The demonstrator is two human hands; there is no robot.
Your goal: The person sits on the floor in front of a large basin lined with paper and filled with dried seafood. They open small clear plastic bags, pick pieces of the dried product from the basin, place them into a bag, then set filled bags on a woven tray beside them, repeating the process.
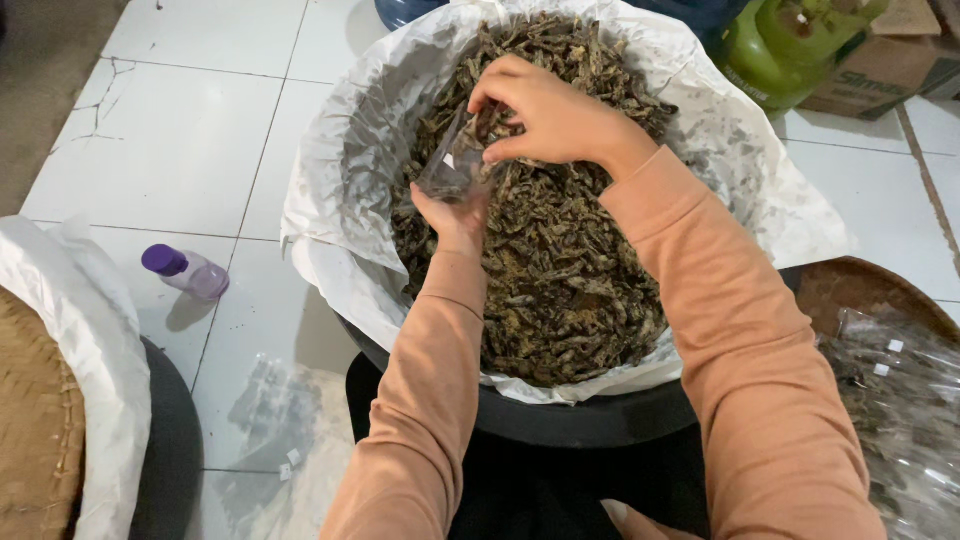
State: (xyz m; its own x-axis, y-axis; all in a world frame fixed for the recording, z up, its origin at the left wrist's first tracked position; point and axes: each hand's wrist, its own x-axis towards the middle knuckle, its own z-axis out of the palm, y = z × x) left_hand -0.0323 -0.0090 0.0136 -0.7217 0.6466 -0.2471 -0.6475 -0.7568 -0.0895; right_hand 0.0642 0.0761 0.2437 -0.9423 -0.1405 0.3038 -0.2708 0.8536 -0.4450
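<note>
A large black basin (pixel 560 420) lined with white paper (pixel 340 150) holds a heap of dark dried strips (pixel 560 260). My left hand (pixel 455 215) holds a small clear plastic bag (pixel 450 160) upright over the heap. My right hand (pixel 545 110) hovers at the bag's mouth with fingers bunched around a pinch of dried strips. Both arms wear orange sleeves.
A small bottle with a purple cap (pixel 188 272) lies on the white tile floor at left. A woven tray with white paper (pixel 60 400) sits at lower left. Empty clear bags (pixel 280 440) lie below. Filled clear bags (pixel 900 410) rest on a tray at right. A green gas canister (pixel 790 40) stands top right.
</note>
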